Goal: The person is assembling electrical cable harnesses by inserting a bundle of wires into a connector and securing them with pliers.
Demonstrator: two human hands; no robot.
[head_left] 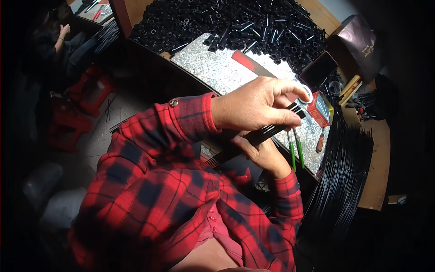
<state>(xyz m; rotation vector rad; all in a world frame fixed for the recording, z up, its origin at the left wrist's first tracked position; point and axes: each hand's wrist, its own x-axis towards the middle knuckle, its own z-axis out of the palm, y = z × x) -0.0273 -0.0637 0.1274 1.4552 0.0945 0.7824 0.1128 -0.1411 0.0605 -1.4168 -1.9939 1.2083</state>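
My left hand (258, 104) reaches across from the left. Its thumb and fingers are closed on the upper end of a bundle of thin black rods (265, 133). A white band (306, 94) shows at its index fingertip. Below it, my right hand (267, 156) is wrapped round the same bundle farther down, thumb on top. The bundle slants down to the left toward my shirt. Close beyond the hands lie a pair of green-handled pliers (300, 152) and a red box with a clear window (319, 110).
Black tubular parts (244, 27) are heaped on the silvery worktop (199, 59), near a red bar (251, 62) and dark phone (318, 69). Long black rods (342, 177) hang over the right edge. Red stools (93, 93) and another person (59, 43) are at left.
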